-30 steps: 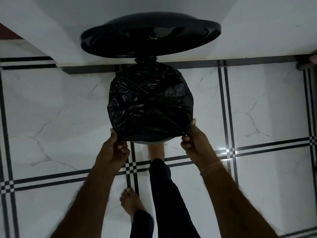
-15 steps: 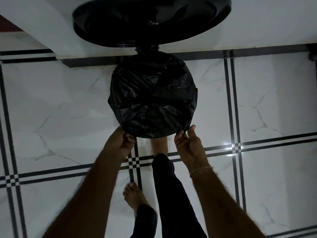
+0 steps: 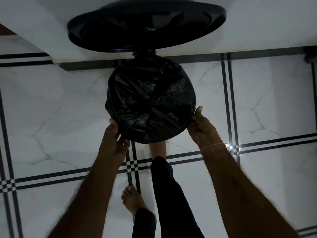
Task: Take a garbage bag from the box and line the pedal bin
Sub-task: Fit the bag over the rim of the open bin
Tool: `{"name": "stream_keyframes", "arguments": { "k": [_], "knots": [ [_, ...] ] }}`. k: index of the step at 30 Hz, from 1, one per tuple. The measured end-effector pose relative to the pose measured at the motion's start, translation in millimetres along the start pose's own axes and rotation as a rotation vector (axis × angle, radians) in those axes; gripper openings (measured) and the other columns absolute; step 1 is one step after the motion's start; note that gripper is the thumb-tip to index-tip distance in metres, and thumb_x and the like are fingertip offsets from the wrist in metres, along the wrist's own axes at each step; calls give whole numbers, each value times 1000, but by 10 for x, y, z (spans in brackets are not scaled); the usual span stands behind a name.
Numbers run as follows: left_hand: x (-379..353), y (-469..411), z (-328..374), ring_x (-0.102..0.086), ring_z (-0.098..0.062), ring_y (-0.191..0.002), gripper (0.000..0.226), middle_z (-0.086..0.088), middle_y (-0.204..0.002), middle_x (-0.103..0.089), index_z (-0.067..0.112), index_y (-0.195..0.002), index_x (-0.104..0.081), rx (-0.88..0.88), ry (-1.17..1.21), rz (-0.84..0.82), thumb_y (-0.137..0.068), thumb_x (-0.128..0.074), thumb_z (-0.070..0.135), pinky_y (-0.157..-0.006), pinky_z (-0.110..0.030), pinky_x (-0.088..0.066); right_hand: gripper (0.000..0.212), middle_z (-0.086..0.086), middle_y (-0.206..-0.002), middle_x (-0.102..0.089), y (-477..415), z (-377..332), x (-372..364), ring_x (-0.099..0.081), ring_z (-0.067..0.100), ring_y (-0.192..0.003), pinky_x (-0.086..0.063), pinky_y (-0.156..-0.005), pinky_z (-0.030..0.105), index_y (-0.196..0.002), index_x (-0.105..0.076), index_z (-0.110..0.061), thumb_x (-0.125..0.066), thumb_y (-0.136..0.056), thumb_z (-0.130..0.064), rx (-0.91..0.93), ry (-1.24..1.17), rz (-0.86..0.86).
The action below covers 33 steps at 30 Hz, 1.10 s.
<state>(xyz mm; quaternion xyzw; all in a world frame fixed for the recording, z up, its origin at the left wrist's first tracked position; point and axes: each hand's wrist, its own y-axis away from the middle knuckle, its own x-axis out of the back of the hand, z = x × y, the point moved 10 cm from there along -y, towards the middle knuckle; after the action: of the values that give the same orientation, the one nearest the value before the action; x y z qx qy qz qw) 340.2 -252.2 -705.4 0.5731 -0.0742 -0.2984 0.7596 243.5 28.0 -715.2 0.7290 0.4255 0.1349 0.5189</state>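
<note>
Garbage bag (image 3: 151, 102), black, is stretched over the pedal bin's mouth beneath the raised lid (image 3: 145, 24); its edge is pinched by the left hand (image 3: 114, 140) and right hand (image 3: 201, 127).

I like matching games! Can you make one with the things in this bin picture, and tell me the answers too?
Things:
1. round black bin lid
2. crinkly black plastic garbage bag
3. left hand
4. right hand

States:
A. has a thin band at its wrist
B. stretched over the bin's mouth
C. standing open above the bin
D. gripping the bag's near-left edge

Pairs: 1-C, 2-B, 3-D, 4-A
</note>
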Motion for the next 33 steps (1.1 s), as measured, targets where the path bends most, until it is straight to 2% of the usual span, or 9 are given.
{"name": "stream_keyframes", "arguments": {
  "k": [2, 5, 9, 14, 18, 23, 27, 31, 33],
  "knots": [
    [13, -7, 60, -65, -9, -91, 19, 10, -102, -71, 26, -101, -67, -37, -6, 22, -96, -62, 44, -61, -19, -52, 49, 14, -108, -78, -14, -98, -87, -71, 27, -110, -51, -106, 40, -118, -64, 0, -50, -101, -44, 51, 76, -35],
    [51, -36, 42, -67, -10, -94, 19, 8, -97, -74, 24, -98, -68, -29, 60, 57, -96, -62, 42, -57, -19, -55, 60, 26, -137, -63, -11, -221, -140, -59, 38, -131, -48, -111, 44, -133, -58, 8, -65, -92, -36, 140, 225, -45],
    [84, -110, 24, -67, -13, -106, 27, 6, -100, -75, 22, -104, -71, 8, 73, 114, -91, -66, 45, -61, -24, -58, 30, 22, -115, -68, 40, -327, -61, -66, 31, -110, -56, -96, 37, -112, -67, 3, -62, -101, -24, 158, 390, 98],
    [121, -147, 170, -67, -15, -100, 27, 1, -113, -71, 22, -105, -70, -28, -76, 178, -94, -65, 46, -72, -28, -55, 42, 9, -106, -75, 78, -384, -191, -70, 20, -100, -58, -79, 34, -101, -72, -7, -59, -98, -48, 198, 517, 82],
    [-81, -120, 432, -64, -17, -117, 55, 0, -128, -69, 22, -130, -63, -163, -145, 80, -89, -61, 59, -99, -39, -54, 32, 13, -90, -64, 54, -482, -190, -62, 21, -85, -51, -70, 31, -75, -62, -12, -68, -96, -36, 272, 567, 100],
    [10, -218, 608, -66, -17, -105, 6, 9, -95, -75, 30, -93, -65, -195, -157, 152, -93, -71, 30, -97, -37, -51, 40, 4, -63, -57, -84, -699, -140, -51, 22, -67, -41, -60, 31, -61, -59, -15, -72, -92, -38, 409, 675, 277],
    [26, -278, 686, -65, -14, -104, 10, 9, -103, -73, 31, -89, -65, -207, -240, 152, -97, -66, 25, -91, -36, -45, 34, 2, -68, -59, -109, -737, 34, -53, 20, -68, -46, -74, 38, -69, -62, -16, -77, -86, -41, 413, 688, 377],
    [-207, -333, 973, -65, -10, -107, 22, 12, -109, -72, 33, -105, -70, -298, -340, 112, -98, -57, 49, -90, -32, -49, 44, 7, -93, -67, -38, -888, -562, -62, 12, -84, -52, -73, 24, -107, -69, 1, -58, -101, -41, 495, 709, 93],
    [-461, -379, 1120, -69, -9, -96, 27, 9, -101, -74, 28, -100, -73, -332, -408, 35, -95, -62, 51, -78, -26, -54, 38, 11, -94, -71, -55, -902, -956, -70, 16, -86, -60, -75, 26, -104, -71, 3, -66, -98, -34, 482, 756, -73]
  ]
}}
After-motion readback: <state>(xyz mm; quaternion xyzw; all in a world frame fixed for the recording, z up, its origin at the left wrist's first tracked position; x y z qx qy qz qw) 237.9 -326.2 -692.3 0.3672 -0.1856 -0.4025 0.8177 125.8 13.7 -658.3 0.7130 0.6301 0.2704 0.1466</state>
